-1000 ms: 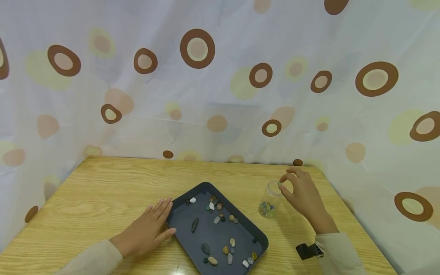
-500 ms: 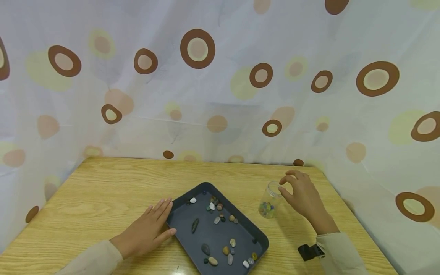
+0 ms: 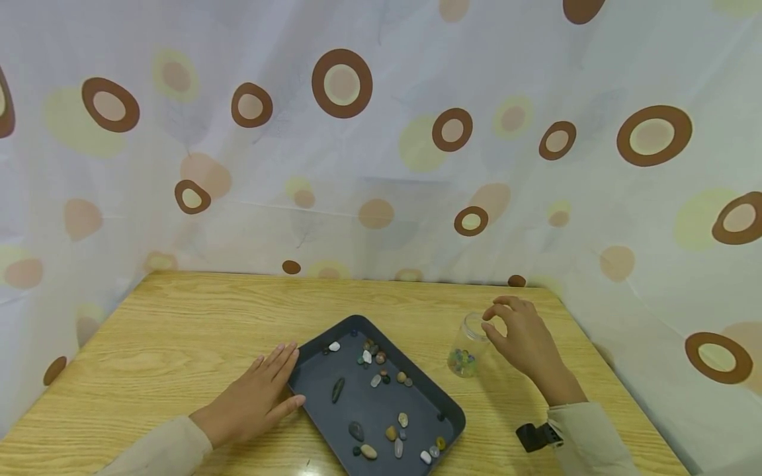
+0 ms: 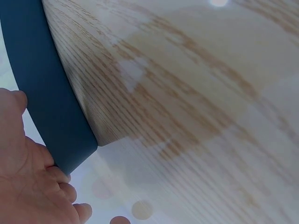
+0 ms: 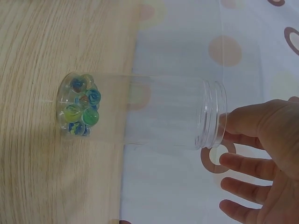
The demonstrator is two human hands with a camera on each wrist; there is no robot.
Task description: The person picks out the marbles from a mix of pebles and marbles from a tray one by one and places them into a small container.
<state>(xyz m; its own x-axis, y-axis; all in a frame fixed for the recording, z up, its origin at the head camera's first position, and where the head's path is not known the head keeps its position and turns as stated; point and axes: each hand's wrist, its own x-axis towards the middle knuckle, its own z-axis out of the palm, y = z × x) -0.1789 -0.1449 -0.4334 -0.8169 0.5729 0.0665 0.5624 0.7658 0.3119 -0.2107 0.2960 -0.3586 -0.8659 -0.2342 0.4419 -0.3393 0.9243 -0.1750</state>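
Observation:
My left hand [image 3: 253, 396] rests along the left edge of a dark grey tray [image 3: 351, 377], fingers straight and touching its rim; the left wrist view shows the fingers [image 4: 67, 191] by the tray's outer wall [image 4: 51, 84]. In the tray lie several stones, among them a long dark stone [image 3: 337, 390] and a white stone [image 3: 335, 346]. A clear jar [image 3: 467, 347] stands upright to the tray's right, with glass marbles [image 5: 84, 105] on its bottom. My right hand [image 3: 524, 337] is at the jar's mouth, thumb and index fingertip right at the threaded rim [image 5: 215, 114], other fingers spread; no marble shows between them.
The wood-grain table [image 3: 226, 317] carries the tray and the jar. Behind it and at both sides hangs a patterned curtain [image 3: 381, 165]. A black strap piece [image 3: 536, 436] sticks out from the right sleeve.
A small pale green marble pinched at the jar's rim one second ago has left the right fingertips. That hand has shifted slightly. The left hand and tray have not moved.

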